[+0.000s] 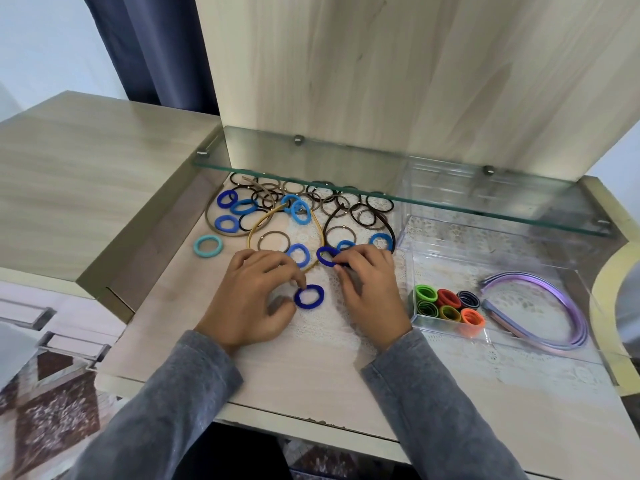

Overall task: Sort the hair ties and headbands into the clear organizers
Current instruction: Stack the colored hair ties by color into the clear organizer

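Pinching near blue tie (309, 296) — left hand (249, 296) | far blue tie (325, 255) — right hand (367, 285)

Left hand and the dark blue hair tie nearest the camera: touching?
Touching. Head view: the left hand pinches the near dark blue hair tie at its left rim with forefinger and thumb, no gap. The right hand grips another blue tie.

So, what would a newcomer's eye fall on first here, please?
The hands at centre: the left hand pinches a dark blue hair tie, the right hand holds another blue tie. Behind them, brown and blue ties lie jumbled under the glass shelf; at right, bright rolled ties and purple headbands sit in clear organizers.
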